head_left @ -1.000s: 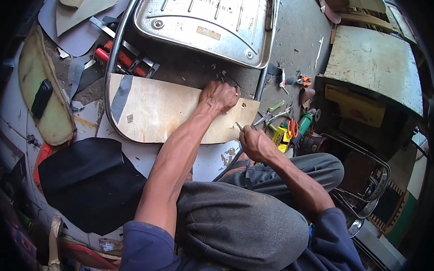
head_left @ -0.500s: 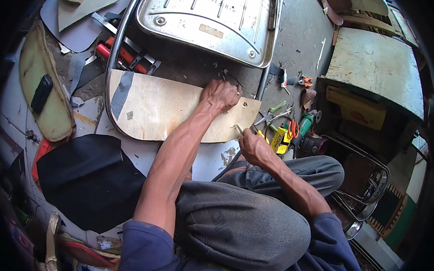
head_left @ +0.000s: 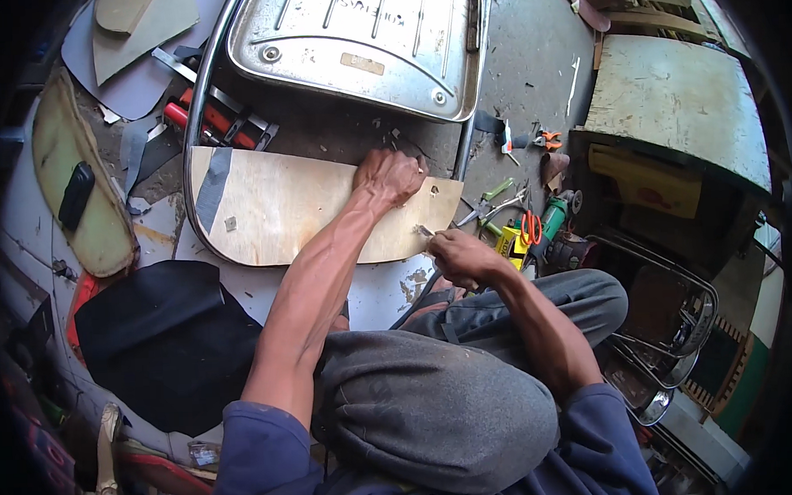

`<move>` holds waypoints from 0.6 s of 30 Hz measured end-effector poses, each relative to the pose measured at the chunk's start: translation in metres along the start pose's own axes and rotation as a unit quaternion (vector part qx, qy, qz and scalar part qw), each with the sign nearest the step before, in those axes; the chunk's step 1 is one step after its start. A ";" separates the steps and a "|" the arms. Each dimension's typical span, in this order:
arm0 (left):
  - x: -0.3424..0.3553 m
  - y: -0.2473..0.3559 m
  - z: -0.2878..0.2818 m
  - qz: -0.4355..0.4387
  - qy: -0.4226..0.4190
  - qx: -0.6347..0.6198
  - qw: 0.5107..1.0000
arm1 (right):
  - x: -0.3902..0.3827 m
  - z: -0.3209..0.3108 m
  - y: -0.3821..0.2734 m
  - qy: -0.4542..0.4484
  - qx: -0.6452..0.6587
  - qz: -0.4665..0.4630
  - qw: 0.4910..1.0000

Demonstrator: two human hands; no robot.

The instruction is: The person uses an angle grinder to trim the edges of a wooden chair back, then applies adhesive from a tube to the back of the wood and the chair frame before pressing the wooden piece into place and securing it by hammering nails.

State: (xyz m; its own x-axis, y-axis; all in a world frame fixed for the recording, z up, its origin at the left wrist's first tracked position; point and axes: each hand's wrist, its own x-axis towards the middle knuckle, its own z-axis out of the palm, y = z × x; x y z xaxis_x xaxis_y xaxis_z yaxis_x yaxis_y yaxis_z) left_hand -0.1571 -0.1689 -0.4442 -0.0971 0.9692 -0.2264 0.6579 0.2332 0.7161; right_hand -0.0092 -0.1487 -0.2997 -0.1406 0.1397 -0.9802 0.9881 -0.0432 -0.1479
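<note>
A pale plywood board (head_left: 298,203) with rounded lower corners lies across the bent metal tube (head_left: 189,180) of a chair frame. Dark grey tape (head_left: 215,184) is stuck over its left end. My left hand (head_left: 390,178) is closed at the board's far edge, fingers curled over it. At the near right part of the board, my right hand (head_left: 469,259) is closed around a slim tool (head_left: 425,232). The tool's tip meets the wood near a rough spot; my fingers hide most of it. A hole (head_left: 434,190) shows near the right corner.
Beyond the board is a metal seat pan (head_left: 355,66). Red-handled clamps (head_left: 226,114) lie at left, above black fabric (head_left: 159,343). Pliers (head_left: 491,207), red-handled scissors (head_left: 530,228), a yellow box (head_left: 510,243) and a green angle grinder (head_left: 556,217) lie at right, near a wooden cabinet (head_left: 679,107).
The view has shifted a little. My right hand has turned and come closer to the board, with less of the slim tool showing. My left hand keeps its place at the far edge.
</note>
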 end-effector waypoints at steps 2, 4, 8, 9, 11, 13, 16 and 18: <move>0.002 0.004 0.003 0.015 -0.030 0.020 0.999 | 0.004 0.006 0.010 -0.047 0.063 -0.027 0.997; 0.004 0.002 0.003 0.016 -0.034 0.018 0.999 | -0.009 0.032 -0.002 0.097 -0.016 0.000 0.995; -0.001 0.003 -0.001 0.007 -0.010 -0.020 1.000 | -0.014 0.030 0.009 0.197 -0.170 -0.082 0.962; -0.001 0.002 -0.003 0.003 -0.008 -0.017 1.000 | -0.012 0.029 0.013 0.206 -0.186 -0.092 0.956; 0.001 -0.001 0.002 -0.005 -0.015 -0.018 1.000 | -0.017 0.030 0.007 0.196 -0.240 -0.134 0.941; 0.003 0.000 -0.001 0.000 -0.010 -0.015 1.000 | -0.015 0.028 -0.001 0.196 -0.252 -0.101 0.942; 0.001 0.004 -0.006 -0.006 -0.019 -0.015 1.000 | -0.015 0.027 -0.003 0.190 -0.255 -0.088 0.944; 0.000 0.003 -0.007 -0.012 -0.025 -0.016 0.999 | -0.018 0.025 -0.008 0.172 -0.259 -0.083 0.947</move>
State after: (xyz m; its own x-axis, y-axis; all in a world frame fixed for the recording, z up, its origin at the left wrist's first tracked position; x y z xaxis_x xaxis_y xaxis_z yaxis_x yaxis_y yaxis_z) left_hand -0.1600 -0.1675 -0.4373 -0.0748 0.9585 -0.2752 0.6318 0.2591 0.7305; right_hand -0.0164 -0.1757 -0.2842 -0.3556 0.4202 -0.8349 0.8654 0.4854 -0.1242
